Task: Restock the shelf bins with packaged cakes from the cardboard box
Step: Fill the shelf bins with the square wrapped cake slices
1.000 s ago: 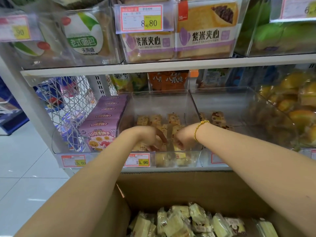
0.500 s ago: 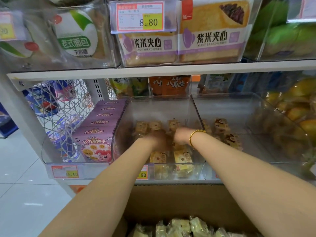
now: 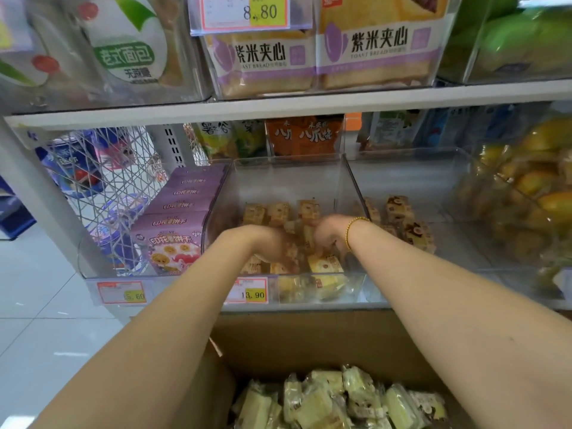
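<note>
Both hands have gone from the front of the bin to its middle since a second ago. On the left, the purple cardboard biscuit boxes (image 3: pixel 173 236) stand in their own bin. Next, the left hand (image 3: pixel 266 243) is down among the small yellow packaged cakes (image 3: pixel 325 264) in the clear plastic middle bin (image 3: pixel 288 178). Its fingers are blurred, so I cannot tell if it holds a pack. The right hand (image 3: pixel 328 232), with a gold bead bracelet (image 3: pixel 351 230), is just beside it. Its fingers are hidden in the packs too, so I cannot tell there either. Many more cakes lie in the brown cardboard box (image 3: pixel 309 335) below.

The wrappers look slippery. A hard push could slide a pack over the low front wall. It could also go over the clear side wall into the right bin (image 3: pixel 418 181), where brown-topped cakes (image 3: pixel 399 209) lie. Pressing down could squash the soft cakes.
</note>
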Available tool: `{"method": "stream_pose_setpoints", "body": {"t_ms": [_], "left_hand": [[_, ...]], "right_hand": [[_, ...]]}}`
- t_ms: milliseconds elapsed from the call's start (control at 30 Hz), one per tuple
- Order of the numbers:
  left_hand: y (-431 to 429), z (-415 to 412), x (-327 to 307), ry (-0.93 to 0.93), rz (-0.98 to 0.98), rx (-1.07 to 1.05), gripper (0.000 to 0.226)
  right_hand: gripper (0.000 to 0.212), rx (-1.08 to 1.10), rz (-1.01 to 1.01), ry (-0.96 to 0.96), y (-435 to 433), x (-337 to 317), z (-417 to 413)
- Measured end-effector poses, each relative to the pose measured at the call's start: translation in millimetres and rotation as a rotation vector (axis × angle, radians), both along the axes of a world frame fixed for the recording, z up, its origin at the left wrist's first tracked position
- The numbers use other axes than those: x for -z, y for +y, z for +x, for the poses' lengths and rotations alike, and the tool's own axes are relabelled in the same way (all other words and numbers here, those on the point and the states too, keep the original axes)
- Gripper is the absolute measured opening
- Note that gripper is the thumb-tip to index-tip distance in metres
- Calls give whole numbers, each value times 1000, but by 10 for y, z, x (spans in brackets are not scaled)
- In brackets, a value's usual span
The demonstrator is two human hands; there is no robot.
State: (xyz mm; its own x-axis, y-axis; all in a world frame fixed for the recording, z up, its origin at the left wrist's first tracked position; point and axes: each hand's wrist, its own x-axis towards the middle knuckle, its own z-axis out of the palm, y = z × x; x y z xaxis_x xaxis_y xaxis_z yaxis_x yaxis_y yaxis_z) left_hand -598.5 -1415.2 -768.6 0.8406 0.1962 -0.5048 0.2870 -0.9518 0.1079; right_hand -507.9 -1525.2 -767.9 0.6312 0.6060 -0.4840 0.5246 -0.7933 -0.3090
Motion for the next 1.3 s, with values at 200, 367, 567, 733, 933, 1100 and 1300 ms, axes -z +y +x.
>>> {"method": "stream_pose_setpoints", "body": {"t_ms": [200, 367, 567, 733, 933, 1100, 1300], "left_hand": [[-92, -240, -102, -72, 126, 1, 43], [-445, -854, -129, -883, -164, -126, 21], [-944, -1753, 494, -534, -340, -96, 19], [-899, -1851, 1539, -20, -346, -235, 17], [-655, -2209, 2528, 289, -74, -267, 43], [-564, -2486, 2956, 131, -101, -585, 25], [-584, -2459, 3060, 165, -208, -765, 26]], "right_hand": [[43, -7, 138, -27, -179, -87, -273], [25, 109, 547, -459, -555, -233, -642], [13, 71, 678, -419, -1371, 299, -1284], [14, -23, 355, -138, -1594, 1441, -1529], [46, -161, 124, 110, -1572, 2436, -1904], [57, -363, 77, 95, -1325, 2799, -2122], [66, -382, -29, -156, -1071, 3208, -2247]]}}
